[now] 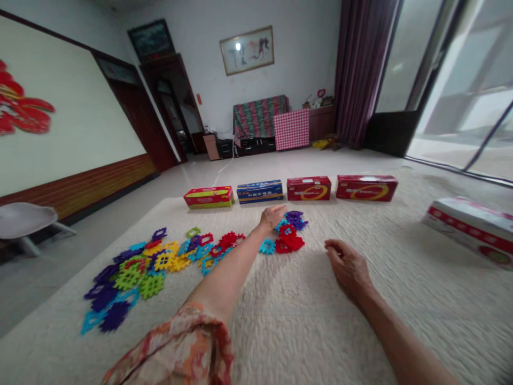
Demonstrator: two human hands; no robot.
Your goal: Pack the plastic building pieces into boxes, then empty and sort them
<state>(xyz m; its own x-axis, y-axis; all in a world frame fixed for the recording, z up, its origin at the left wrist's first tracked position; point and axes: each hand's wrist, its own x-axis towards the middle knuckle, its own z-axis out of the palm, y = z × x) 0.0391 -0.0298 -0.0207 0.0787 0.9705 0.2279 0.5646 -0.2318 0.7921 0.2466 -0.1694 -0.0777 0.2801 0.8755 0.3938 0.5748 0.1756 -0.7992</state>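
Observation:
My left hand reaches forward to the far side of a small group of plastic interlocking pieces. Its fingers stretch out to the right above a light blue piece, with the undersides hidden; I cannot tell whether they touch it. Beside that piece lie purple pieces and red pieces, plus another light blue piece. My right hand rests on the pale quilted cover to the right of this group, its fingers curled in and nothing visible in them.
A larger spread of mixed pieces lies to the left. Along the far edge stand a red-and-yellow box, a blue box and two red boxes. A white-and-red box sits at right, a pale stool at left.

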